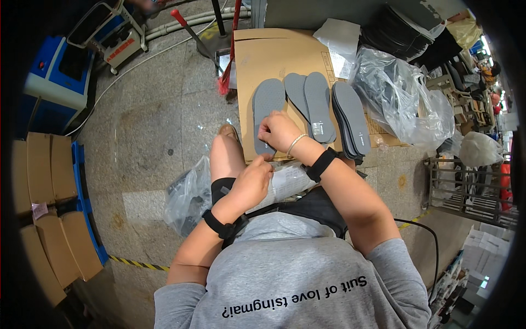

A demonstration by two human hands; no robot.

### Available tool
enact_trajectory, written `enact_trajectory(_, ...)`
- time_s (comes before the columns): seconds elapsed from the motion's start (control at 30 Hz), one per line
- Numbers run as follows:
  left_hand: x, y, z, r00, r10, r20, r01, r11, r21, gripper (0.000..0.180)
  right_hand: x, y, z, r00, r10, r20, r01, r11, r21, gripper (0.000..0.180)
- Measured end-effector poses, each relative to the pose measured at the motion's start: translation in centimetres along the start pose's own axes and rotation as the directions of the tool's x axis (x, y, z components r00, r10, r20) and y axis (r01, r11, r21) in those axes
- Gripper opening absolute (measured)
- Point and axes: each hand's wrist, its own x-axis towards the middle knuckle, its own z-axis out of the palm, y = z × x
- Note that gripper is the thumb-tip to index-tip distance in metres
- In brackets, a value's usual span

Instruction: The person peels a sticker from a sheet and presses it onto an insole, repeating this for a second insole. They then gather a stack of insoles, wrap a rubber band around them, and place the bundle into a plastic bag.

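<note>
Grey shoe insoles lie on a cardboard sheet (268, 52) in front of me. My right hand (280, 130) is curled over the lower part of the leftmost insole (269, 94), its thumb and fingers pinched together at the surface. What they hold, if anything, is too small to tell. Just below, at the heel end of that insole, my left hand (253, 182) has its fingertips drawn together; anything between them is hidden. To the right, a fanned pair of insoles (318, 101) carries a small shiny label near the heel. Farther right is a stack of several insoles (349, 115).
Clear plastic bags (405, 104) crowd the cardboard's right side, and another bag (186, 197) rests by my left leg. A red-handled pole (183, 22) stands beyond. Cartons (52, 170) are stacked at left, below a blue-and-white machine (60, 71). A metal rack (466, 186) stands right.
</note>
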Motion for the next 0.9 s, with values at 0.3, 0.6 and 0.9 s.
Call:
enact_trajectory(0.3, 0.0, 0.1, -0.1, 1.0, -0.026, 0.001, 0.026, 1.0, -0.004, 0.008, -1.0, -1.0, -0.1, 0.991, 0.112, -0.068, -0.106, 0.991, 0.081, 0.038)
enact_trajectory(0.6, 0.0, 0.1, 0.2, 0.997, -0.03, 0.077, 0.027, 0.999, 0.036, 0.009, -0.6, -1.9, 0.4, 0.94, 0.148, -0.307, -0.171, 0.984, -0.05, 0.053)
enact_trajectory(0.9, 0.5, 1.3, -2.3, 0.998, 0.055, -0.033, -0.056, 0.998, -0.033, 0.013, -3.6, 2.7, -5.4, 0.887, 0.066, -0.458, -0.156, 0.974, -0.162, 0.045)
